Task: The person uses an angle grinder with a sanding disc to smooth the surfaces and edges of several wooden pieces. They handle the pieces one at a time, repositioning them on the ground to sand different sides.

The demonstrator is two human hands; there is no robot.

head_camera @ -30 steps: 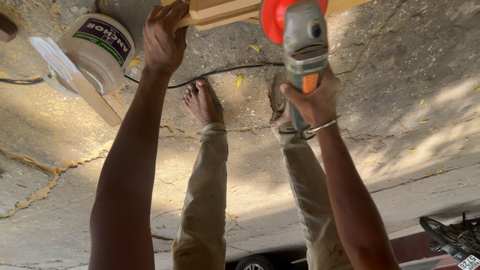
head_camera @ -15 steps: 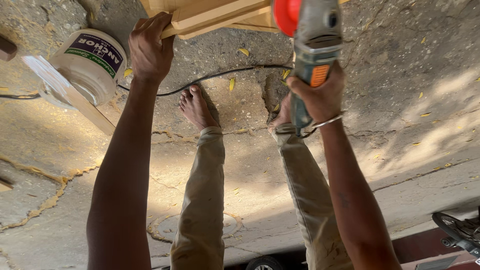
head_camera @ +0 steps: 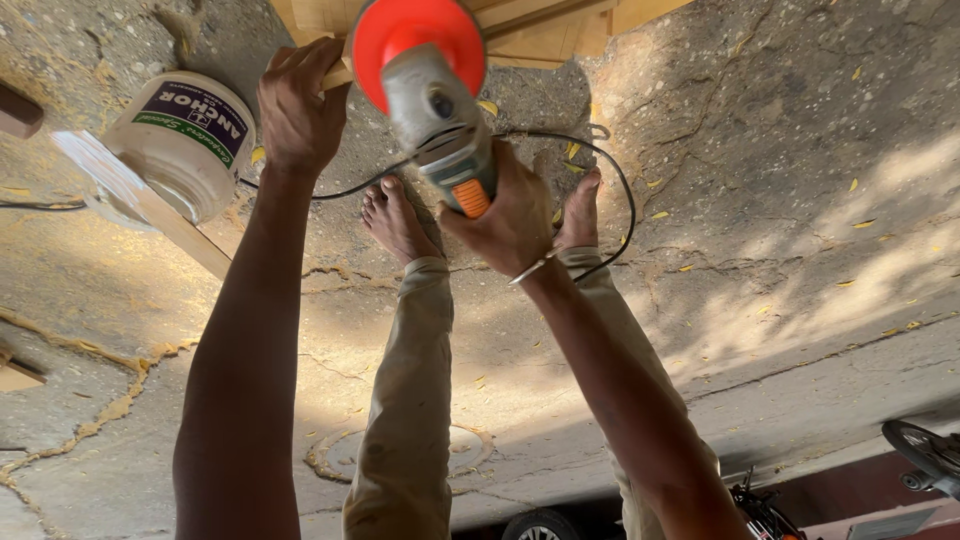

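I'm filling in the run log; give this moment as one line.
left hand: grips wooden piece | right hand: holds angle grinder | white tub: beside

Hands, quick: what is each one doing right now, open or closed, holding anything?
Left hand: closed, grip on the edge of the wooden piece.
Right hand: closed around the grey angle grinder with its orange disc.

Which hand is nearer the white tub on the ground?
Left. The left hand grips the wooden piece just beside the white tub; the right hand holds the grinder farther off, past the left foot.
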